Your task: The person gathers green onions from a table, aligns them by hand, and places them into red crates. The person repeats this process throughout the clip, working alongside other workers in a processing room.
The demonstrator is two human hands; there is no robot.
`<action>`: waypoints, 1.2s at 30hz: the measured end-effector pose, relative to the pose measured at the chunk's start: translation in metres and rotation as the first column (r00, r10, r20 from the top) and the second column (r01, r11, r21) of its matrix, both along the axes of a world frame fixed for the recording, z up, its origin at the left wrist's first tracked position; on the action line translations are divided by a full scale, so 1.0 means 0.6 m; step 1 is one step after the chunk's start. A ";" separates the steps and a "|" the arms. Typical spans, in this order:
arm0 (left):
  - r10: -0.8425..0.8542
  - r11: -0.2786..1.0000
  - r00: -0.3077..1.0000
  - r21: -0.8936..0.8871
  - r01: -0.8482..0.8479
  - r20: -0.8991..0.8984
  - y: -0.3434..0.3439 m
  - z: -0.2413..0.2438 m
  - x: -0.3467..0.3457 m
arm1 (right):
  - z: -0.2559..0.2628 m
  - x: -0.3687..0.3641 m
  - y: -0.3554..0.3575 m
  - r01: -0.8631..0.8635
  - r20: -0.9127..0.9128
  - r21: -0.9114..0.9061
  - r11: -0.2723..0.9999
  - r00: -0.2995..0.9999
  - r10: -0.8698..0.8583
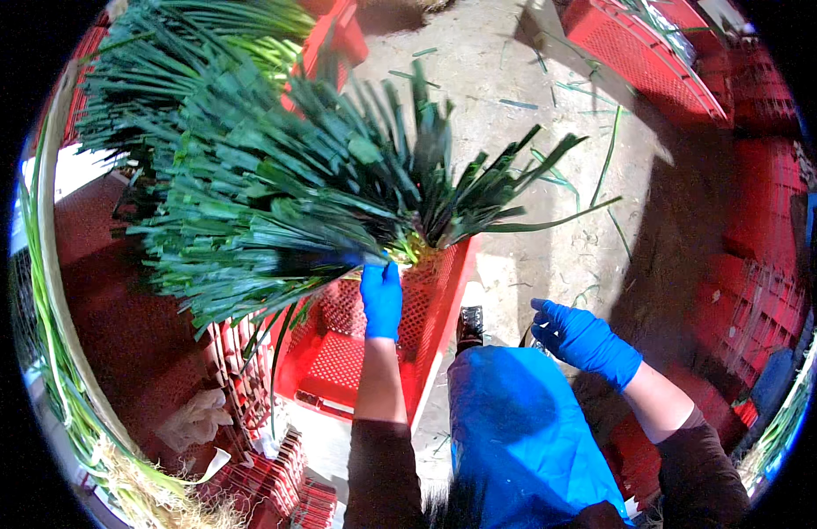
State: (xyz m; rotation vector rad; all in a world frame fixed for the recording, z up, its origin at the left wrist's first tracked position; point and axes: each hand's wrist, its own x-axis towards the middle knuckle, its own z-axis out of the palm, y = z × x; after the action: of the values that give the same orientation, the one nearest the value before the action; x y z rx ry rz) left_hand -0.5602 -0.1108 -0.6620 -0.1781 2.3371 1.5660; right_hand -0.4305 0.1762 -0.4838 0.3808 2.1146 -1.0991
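Note:
A large mass of leeks (pixel 250 192), their dark green leaves trimmed and fanned out, fills the far end of a red perforated plastic crate (pixel 336 360) in front of me. My left hand (pixel 382 301), in a blue glove, grips the near side of the leeks over the crate. Some of its fingers are hidden against the leaves. The near part of the crate shows its bare floor. My right hand (pixel 580 340), also blue-gloved, hangs to the right of my blue apron (pixel 527 423). Its fingers are loosely bent and apart, with nothing in them.
Another red crate (pixel 339 40) with leeks stands behind at the upper left. More red crates (pixel 646 59) line the right side. Leaf scraps (pixel 607 155) litter the concrete floor (pixel 501 132). Rooted leeks (pixel 117 463) lie along the left edge, beside stacked red crates (pixel 276 483).

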 end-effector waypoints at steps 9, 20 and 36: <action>0.057 0.973 0.995 -0.220 -0.074 -0.081 0.037 -0.014 -0.010 | 0.051 0.045 0.038 0.011 0.070 0.086 0.996 0.997 -0.017; -0.807 0.485 0.535 -0.796 0.362 -0.249 0.019 -0.005 -0.093 | 0.132 0.176 0.084 0.264 0.071 0.122 0.957 0.959 -0.274; -0.987 0.102 0.032 -0.454 0.885 -0.159 0.202 0.456 0.153 | 0.368 0.594 0.064 0.747 -0.203 0.147 0.649 0.665 -0.719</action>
State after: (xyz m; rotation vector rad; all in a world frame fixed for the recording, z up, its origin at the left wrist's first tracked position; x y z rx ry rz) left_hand -0.4686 0.0106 -0.3883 1.5956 1.9228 0.5384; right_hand -0.0743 0.2145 -0.2632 1.4238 2.2428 -1.3419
